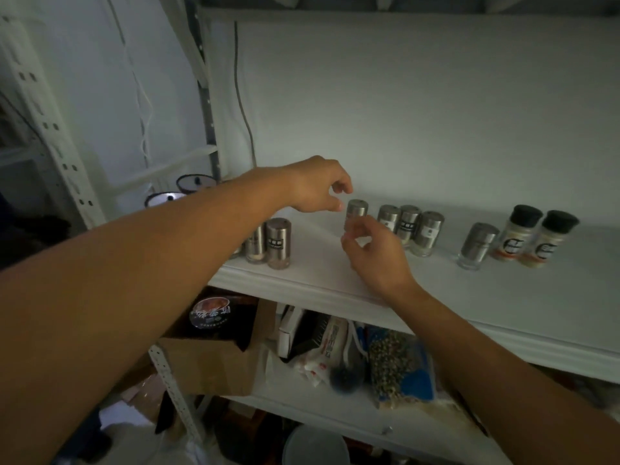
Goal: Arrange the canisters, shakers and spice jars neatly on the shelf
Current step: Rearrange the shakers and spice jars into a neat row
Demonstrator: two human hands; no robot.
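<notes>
A steel-topped shaker stands on the white shelf, near the middle. My right hand reaches up from below, and its thumb and curled fingers wrap the shaker's lower part, which they hide. My left hand hovers just left of the shaker's cap with loosely bent fingers, holding nothing. Two more steel shakers stand left under my forearm, three shakers cluster just right, and a lone shaker stands further right. Two black-capped spice jars stand at the far right.
Two lidded canisters sit at the shelf's left end by the slotted upright post. On the lower shelf are a cardboard box, a white carton and bags of dried goods. A cable hangs on the back wall.
</notes>
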